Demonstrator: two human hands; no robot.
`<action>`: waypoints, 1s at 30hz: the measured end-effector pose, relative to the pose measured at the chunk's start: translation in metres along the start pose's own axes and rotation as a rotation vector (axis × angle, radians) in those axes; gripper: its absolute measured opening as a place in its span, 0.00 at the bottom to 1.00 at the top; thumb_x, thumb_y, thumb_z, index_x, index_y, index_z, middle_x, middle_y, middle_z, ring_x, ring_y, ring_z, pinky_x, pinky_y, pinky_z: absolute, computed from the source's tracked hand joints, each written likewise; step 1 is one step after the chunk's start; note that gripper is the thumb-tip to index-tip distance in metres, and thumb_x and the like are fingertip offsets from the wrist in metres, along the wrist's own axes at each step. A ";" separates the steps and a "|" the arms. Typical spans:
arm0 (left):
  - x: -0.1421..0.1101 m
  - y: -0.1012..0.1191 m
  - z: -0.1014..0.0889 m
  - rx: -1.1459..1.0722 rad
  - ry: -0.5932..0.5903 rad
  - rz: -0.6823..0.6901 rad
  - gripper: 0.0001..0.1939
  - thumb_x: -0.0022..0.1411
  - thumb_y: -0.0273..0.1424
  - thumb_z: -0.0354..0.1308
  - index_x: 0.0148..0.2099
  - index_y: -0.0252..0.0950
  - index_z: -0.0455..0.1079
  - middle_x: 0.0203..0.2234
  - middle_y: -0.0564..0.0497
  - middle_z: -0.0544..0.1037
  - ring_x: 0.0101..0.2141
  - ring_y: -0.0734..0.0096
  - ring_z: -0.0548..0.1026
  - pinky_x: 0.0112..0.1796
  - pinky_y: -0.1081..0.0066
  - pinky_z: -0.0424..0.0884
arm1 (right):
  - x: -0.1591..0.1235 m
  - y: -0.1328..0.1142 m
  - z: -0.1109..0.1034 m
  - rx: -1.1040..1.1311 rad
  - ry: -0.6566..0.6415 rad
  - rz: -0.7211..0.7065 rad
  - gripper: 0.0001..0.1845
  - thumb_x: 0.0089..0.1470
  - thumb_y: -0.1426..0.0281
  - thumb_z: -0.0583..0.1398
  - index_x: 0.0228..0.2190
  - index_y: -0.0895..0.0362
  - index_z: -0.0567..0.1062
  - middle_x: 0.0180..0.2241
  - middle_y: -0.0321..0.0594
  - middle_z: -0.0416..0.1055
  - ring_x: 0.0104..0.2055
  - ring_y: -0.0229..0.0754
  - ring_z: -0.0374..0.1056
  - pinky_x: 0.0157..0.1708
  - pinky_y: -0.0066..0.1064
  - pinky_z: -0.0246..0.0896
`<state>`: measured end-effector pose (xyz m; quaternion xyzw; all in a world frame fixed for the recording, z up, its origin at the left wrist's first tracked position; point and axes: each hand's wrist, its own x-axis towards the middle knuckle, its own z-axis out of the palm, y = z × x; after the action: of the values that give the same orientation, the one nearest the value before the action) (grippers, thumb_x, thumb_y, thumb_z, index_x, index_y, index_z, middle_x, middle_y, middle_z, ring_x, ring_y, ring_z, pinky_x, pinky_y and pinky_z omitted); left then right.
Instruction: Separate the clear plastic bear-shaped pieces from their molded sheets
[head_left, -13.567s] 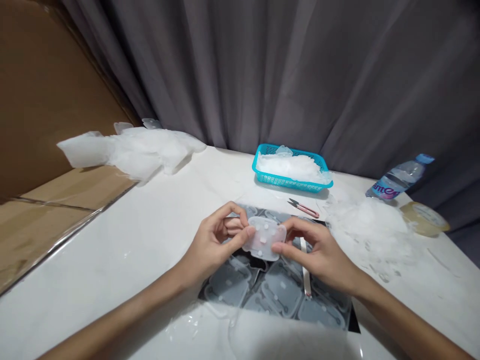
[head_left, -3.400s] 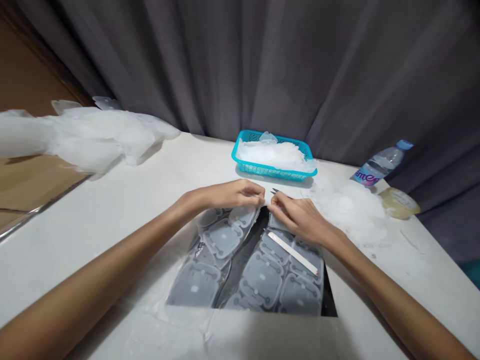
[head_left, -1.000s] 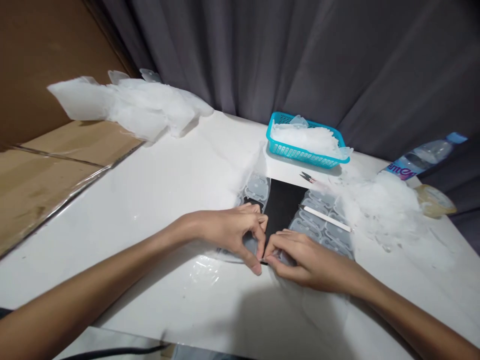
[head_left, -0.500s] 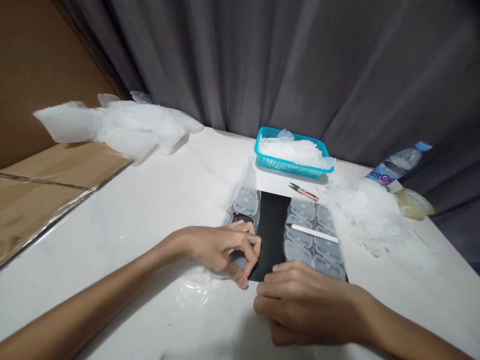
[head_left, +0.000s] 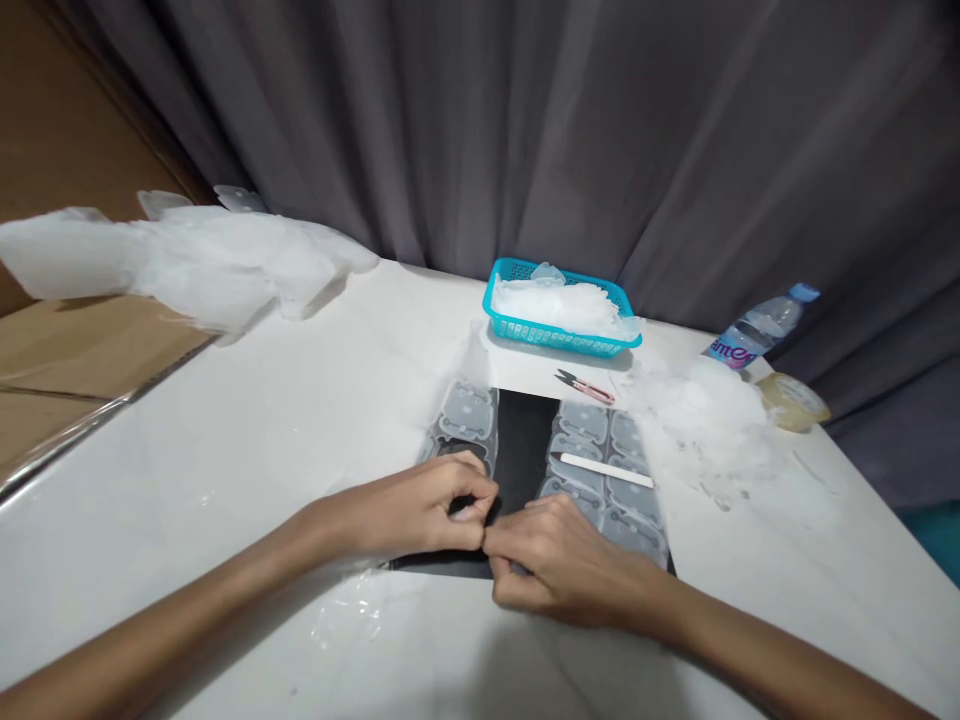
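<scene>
Your left hand point(head_left: 420, 515) and right hand point(head_left: 559, 565) meet at the near edge of the black mat point(head_left: 517, 460). The fingertips of both hands are pressed together, pinching a small clear piece point(head_left: 469, 510) between them. Only a bit of the piece shows, just above the mat's near edge.

On the mat, just past your left hand, lies a strip of clear shapes point(head_left: 466, 420). To the right of the bare black middle lies a wider sheet of shapes point(head_left: 607, 480), and your right hand covers its near end. A thin white stick point(head_left: 606, 471) rests across that sheet.

A little farther, small pink snips point(head_left: 585, 387) lie on the white table point(head_left: 262, 440). To their right is a heap of clear scraps point(head_left: 697, 415).

Behind the snips stands a blue basket point(head_left: 559, 342) full of clear pieces. Far right are a water bottle point(head_left: 757, 327) on its side and a roll of tape point(head_left: 793, 400). Far left, a pile of clear bags point(head_left: 187, 260) sits by the brown cardboard point(head_left: 67, 350). A grey curtain point(head_left: 525, 130) hangs at the back.
</scene>
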<state>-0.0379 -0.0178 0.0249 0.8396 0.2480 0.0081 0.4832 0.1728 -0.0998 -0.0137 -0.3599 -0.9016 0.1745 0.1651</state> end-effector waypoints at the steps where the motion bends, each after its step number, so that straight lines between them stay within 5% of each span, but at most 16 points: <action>1: 0.001 0.000 0.001 0.055 0.011 0.014 0.16 0.65 0.30 0.60 0.28 0.37 0.57 0.28 0.55 0.67 0.37 0.67 0.67 0.39 0.72 0.61 | 0.000 0.003 0.004 -0.033 0.016 -0.047 0.06 0.55 0.76 0.57 0.28 0.55 0.70 0.23 0.30 0.69 0.23 0.35 0.53 0.27 0.33 0.39; 12: -0.005 0.003 -0.008 -0.007 -0.077 0.034 0.11 0.59 0.23 0.60 0.29 0.38 0.61 0.29 0.55 0.69 0.42 0.65 0.69 0.41 0.72 0.63 | -0.007 0.004 0.015 -0.220 -0.031 -0.383 0.12 0.63 0.66 0.59 0.28 0.53 0.66 0.23 0.29 0.67 0.23 0.35 0.59 0.23 0.34 0.42; 17: -0.004 -0.007 -0.030 -0.099 0.023 -0.046 0.09 0.66 0.29 0.58 0.32 0.37 0.65 0.31 0.54 0.72 0.34 0.68 0.71 0.37 0.72 0.65 | -0.012 -0.007 0.023 -0.202 0.031 -0.616 0.17 0.68 0.58 0.57 0.28 0.53 0.65 0.22 0.28 0.62 0.21 0.35 0.55 0.22 0.33 0.43; 21: -0.007 -0.003 -0.037 -0.095 -0.054 -0.019 0.13 0.70 0.37 0.58 0.33 0.36 0.73 0.32 0.52 0.78 0.37 0.66 0.74 0.41 0.71 0.66 | -0.009 -0.011 0.019 -0.177 0.083 -0.486 0.14 0.69 0.62 0.54 0.30 0.53 0.66 0.25 0.30 0.65 0.26 0.36 0.60 0.24 0.32 0.48; 25: -0.014 0.001 -0.040 -0.088 -0.057 -0.065 0.22 0.72 0.45 0.55 0.30 0.36 0.68 0.26 0.53 0.73 0.30 0.69 0.70 0.34 0.71 0.64 | -0.005 -0.016 0.010 0.012 0.093 -0.349 0.20 0.72 0.59 0.52 0.28 0.54 0.65 0.25 0.32 0.66 0.29 0.36 0.62 0.28 0.31 0.53; 30: -0.020 -0.013 -0.055 0.024 0.350 -0.185 0.28 0.73 0.53 0.47 0.29 0.37 0.60 0.22 0.57 0.61 0.24 0.72 0.61 0.29 0.71 0.58 | -0.005 -0.030 0.003 0.589 -0.107 -0.166 0.24 0.69 0.64 0.57 0.23 0.52 0.54 0.21 0.27 0.55 0.23 0.30 0.55 0.26 0.25 0.54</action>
<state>-0.0748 0.0234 0.0481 0.8049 0.4043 0.1066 0.4212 0.1572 -0.1242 -0.0042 -0.2118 -0.8461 0.4326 0.2282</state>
